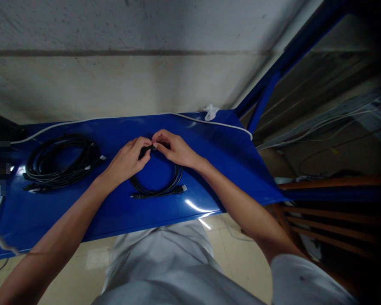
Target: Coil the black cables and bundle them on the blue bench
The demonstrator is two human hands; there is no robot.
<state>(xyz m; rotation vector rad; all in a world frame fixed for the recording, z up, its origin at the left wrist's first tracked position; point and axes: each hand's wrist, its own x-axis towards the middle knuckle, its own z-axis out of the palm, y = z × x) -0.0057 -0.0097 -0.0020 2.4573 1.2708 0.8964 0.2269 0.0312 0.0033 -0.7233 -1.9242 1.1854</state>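
One thin black cable (160,193), wound into a ring, lies near the front edge of the blue tabletop (120,216), directly below the two hands. Taking that ring as the clock's centre, with the wall at 12, its wider plug (184,187) points out at 4 o'clock and its small dark end (132,196) sits between 7 and 8. The left hand (127,159) reaches in at 10 o'clock, its grip closed on the upper part of the ring. The right hand (174,148) comes in at 1 o'clock, thumb and fingers pinched on the same stretch; the fingertips of both hands meet just about at 12.

At 9 o'clock, apart from the ring, rests a thicker coil of black cables (65,176), several pale plugs showing among its loops. Between 1 and 2, at the back edge, is a crumpled white scrap (211,112). A white cable (66,122) runs along that edge, passing just in front of the scrap. Beyond, at 12, stands the grey wall (130,80); at 2 o'clock, a blue frame (263,103). Toward 4, wooden slats (330,183) lie in shadow. Grey clothing (165,262) fills 6 o'clock, over pale floor tiles (241,254).
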